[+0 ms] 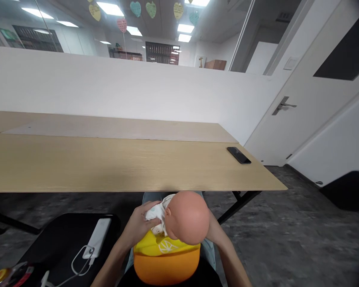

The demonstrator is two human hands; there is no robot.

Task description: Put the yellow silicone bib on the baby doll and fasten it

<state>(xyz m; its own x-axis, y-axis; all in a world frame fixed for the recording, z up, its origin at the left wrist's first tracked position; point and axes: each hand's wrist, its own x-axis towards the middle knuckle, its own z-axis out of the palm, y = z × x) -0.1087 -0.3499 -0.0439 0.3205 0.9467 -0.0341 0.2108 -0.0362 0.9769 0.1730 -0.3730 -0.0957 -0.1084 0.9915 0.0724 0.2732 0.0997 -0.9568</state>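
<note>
A bald baby doll (189,217) in a white patterned outfit (156,213) sits on my lap, its head towards the camera. Below its chin spreads a yellow and orange bib (166,263) with a curved lower edge and white line markings. My left hand (142,224) is closed around the doll's clothed side, thumb across the front and fingers over the shoulder. On the other side, my right hand (213,229) is against the doll; its fingers are hidden behind the large head. Whether the bib is fastened cannot be seen.
A wooden table (107,163) stands just ahead, with a black phone (238,155) near its right end. On a black chair (60,235) at left lie a white power bank (97,238) with a cable and a yellow-and-red item (10,275). A door (311,107) is at right.
</note>
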